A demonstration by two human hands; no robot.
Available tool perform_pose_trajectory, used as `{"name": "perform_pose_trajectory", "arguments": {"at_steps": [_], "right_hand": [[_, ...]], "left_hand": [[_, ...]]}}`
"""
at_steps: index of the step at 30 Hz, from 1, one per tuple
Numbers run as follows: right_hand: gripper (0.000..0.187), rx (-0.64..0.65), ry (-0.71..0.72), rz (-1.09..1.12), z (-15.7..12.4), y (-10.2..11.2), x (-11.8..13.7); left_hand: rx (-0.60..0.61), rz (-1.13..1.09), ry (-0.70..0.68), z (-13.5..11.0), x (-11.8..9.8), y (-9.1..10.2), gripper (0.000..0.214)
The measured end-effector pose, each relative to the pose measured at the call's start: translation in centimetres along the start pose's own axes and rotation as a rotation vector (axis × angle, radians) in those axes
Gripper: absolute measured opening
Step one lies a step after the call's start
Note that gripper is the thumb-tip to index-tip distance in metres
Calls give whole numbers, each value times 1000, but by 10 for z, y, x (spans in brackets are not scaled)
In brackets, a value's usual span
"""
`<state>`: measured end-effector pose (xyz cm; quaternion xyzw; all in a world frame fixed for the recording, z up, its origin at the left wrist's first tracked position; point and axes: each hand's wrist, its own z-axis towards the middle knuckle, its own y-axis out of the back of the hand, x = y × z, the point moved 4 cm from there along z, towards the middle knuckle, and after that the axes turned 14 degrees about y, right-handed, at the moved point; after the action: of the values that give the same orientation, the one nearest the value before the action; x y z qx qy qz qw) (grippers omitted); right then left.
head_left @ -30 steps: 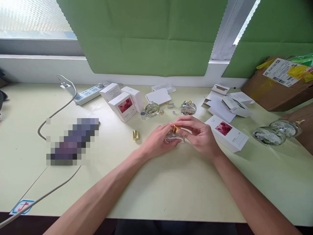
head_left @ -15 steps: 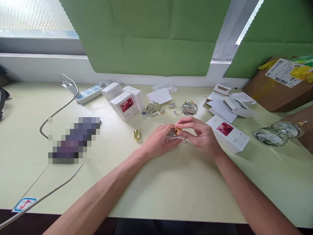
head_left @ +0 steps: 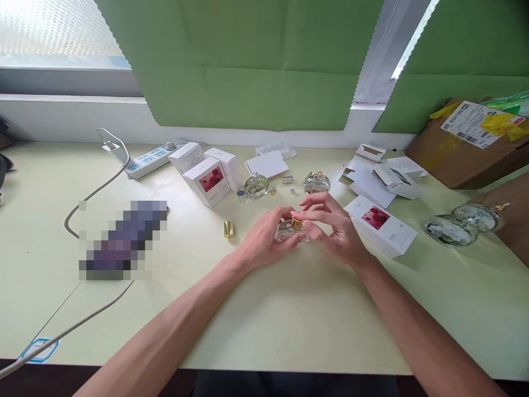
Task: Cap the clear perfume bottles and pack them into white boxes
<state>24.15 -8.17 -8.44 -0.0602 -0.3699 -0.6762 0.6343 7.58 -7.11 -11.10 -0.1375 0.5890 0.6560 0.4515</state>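
Observation:
My left hand (head_left: 262,237) is closed around a clear, round glass perfume bottle (head_left: 283,234) standing on the table, its fingers covering the left side. A gold collar (head_left: 296,223) sits on the bottle's neck. My right hand (head_left: 333,229) is at the bottle's right, fingers apart and partly bent. One of its fingertips reaches over the top of the gold collar, and the thumb is close to the bottle's right side; whether they touch it I cannot tell. Left of my hands a gold cap (head_left: 228,229) stands alone.
White boxes (head_left: 206,181) with a rose picture stand behind to the left, and another box (head_left: 382,226) lies right. Glass bottles (head_left: 256,186) stand behind my hands and two more (head_left: 450,230) at the right. A power strip (head_left: 149,160) and a cardboard box (head_left: 467,151) are further back.
My right hand's fingers have loosened and spread from around the gold collar. My left hand keeps its hold on the bottle. The whole view has shifted slightly.

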Motion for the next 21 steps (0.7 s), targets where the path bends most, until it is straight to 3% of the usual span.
{"name": "perform_pose_trajectory", "arguments": {"at_steps": [4,7,11,13,21], "right_hand": [[36,-22,-52,74,1,8,-2],[41,-3,-173,126,-1,17,-10],[60,326,-354,68,-10,13,-22],[67,435,-403,27,-15,6,-25],[33,409,-391,59,-14,-16,-25]], "left_hand": [[-43,35,-27,0,0,2,29],[-95,18,-63,0,-1,4,31],[-155,-41,-157,-2,-4,7,52],[-134,-35,-190,-2,-6,7,50],[-82,-31,-164,-1,-7,6,37]]}}
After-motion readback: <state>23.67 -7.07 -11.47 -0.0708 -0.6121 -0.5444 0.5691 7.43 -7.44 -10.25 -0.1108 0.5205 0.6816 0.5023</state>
